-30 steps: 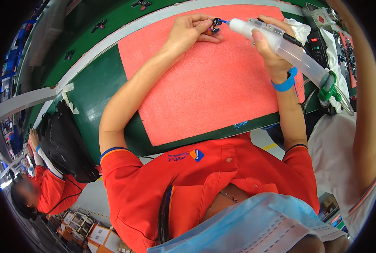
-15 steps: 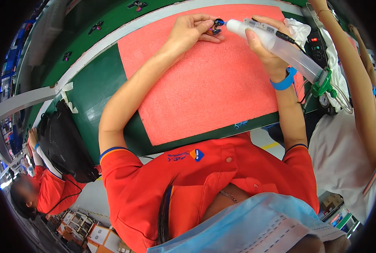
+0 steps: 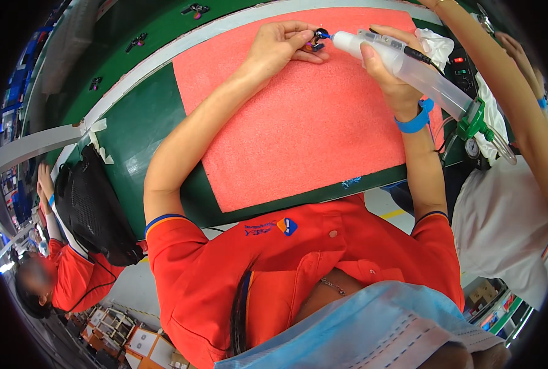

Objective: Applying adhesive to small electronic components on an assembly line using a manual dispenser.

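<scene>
Over the far part of the pink foam mat (image 3: 298, 135), my left hand (image 3: 280, 46) pinches a small black part (image 3: 321, 34) with a round ring end and a purple-orange patch. My right hand (image 3: 394, 67) is wrapped around a translucent glue-dispensing syringe (image 3: 431, 83) with a green cap (image 3: 472, 120) and an air hose at its back end. The syringe tilts to the left, and its blue needle tip meets or nearly meets the ring of the part. Whether the tip touches cannot be told. My left fingers hide some of the part.
Several similar small black parts (image 3: 137, 42) lie on the green surface beyond the pale rail. A dispenser controller (image 3: 461, 74) and white cloth (image 3: 435, 44) stand at right, beside a co-worker's arm (image 3: 501, 80). A black mesh bag (image 3: 95, 209) is at left, near another person (image 3: 80, 277).
My hands, the syringe and the small part stay almost in place. At the right, the co-worker's arm has shifted left; at the far left, the other person's hands have moved up.
</scene>
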`<state>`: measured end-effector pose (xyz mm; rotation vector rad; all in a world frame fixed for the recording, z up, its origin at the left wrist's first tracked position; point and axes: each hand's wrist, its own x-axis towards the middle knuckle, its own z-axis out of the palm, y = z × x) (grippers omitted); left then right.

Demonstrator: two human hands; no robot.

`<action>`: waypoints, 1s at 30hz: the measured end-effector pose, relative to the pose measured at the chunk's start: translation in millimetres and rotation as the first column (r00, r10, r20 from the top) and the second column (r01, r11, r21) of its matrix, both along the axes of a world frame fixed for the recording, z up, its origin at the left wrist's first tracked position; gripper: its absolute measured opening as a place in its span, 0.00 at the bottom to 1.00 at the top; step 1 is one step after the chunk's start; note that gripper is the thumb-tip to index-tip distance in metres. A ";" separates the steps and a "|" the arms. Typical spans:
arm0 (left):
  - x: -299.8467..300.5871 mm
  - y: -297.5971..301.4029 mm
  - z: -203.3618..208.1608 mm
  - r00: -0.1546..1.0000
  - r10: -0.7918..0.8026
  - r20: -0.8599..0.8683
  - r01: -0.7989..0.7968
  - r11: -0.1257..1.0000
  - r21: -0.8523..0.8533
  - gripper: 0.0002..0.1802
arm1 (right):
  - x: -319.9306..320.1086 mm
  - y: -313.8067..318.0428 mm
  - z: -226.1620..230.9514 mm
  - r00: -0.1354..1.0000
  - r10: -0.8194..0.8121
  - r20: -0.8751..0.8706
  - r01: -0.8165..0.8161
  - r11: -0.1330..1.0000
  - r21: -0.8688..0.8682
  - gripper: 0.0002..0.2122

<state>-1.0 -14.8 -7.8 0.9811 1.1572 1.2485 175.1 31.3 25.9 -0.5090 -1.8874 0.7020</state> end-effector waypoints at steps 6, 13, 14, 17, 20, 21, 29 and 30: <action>1.0 -0.8 2.3 1.000 0.008 -0.006 -0.008 1.000 -0.004 0.14 | 1.3 -0.6 -1.0 1.000 -0.002 0.020 0.003 0.999 -0.032 0.12; 3.0 -0.1 3.8 1.000 0.008 -0.005 -0.008 1.000 0.013 0.14 | 0.9 -1.3 3.3 0.998 -0.038 0.048 0.034 0.995 0.094 0.13; 3.0 0.7 4.0 1.000 0.010 -0.004 -0.010 1.000 0.018 0.14 | 1.0 -0.6 3.1 0.998 -0.036 0.049 0.031 0.995 0.099 0.13; -0.8 -0.5 1.7 1.000 0.004 0.013 -0.004 1.000 0.002 0.14 | -1.7 1.2 -2.4 0.999 0.028 -0.038 -0.032 0.993 -0.112 0.13; -0.3 -1.1 0.9 0.999 0.006 0.041 -0.006 1.000 0.003 0.14 | -0.2 0.7 -1.5 0.999 0.027 -0.019 -0.028 0.994 -0.106 0.13; -0.5 -1.0 1.6 0.999 0.005 0.053 -0.005 1.000 0.004 0.15 | 0.2 0.9 -0.7 1.000 0.023 -0.011 -0.024 0.994 -0.103 0.13; -9.9 0.7 8.5 0.993 0.109 -0.039 -0.111 0.993 -0.038 0.12 | 2.7 1.2 3.2 0.961 0.026 -0.277 -0.084 0.976 -0.202 0.14; -10.8 0.3 12.7 0.985 0.136 -0.102 -0.142 0.988 -0.054 0.11 | 4.6 3.7 3.0 0.967 -0.004 -0.254 -0.035 0.988 -0.149 0.15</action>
